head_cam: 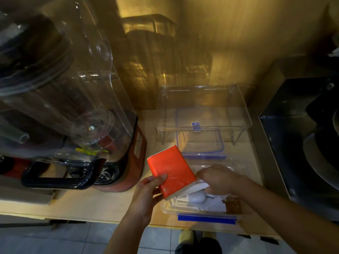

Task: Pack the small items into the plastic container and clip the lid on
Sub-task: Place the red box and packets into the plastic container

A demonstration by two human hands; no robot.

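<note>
I take the container [200, 208] as my landmark; it sits near the front edge of the tabletop [102, 204], a blue clip along its near rim.

Far to its left stands a blender [77, 114], well clear of the packing and, as I judge it, no part of the job.

Just left of the container, my left hand [146, 193] pinches the orange pack [170, 171], thumb on the top face, fingers under the lower corner. That grip is closed on the pack, which tilts so its lower end dips over the container's left rim. I read the tilt as a way to slide it in edgewise.

Inside the container, my right hand [218, 178] lies palm down on white utensils [198, 197], seemingly pushing them aside to make room. Whether that grip clasps anything I cannot tell.

Behind the container, the lid [200, 136] lies flat, half under a clear stand [203, 107], parked within reach until packing ends.
</note>
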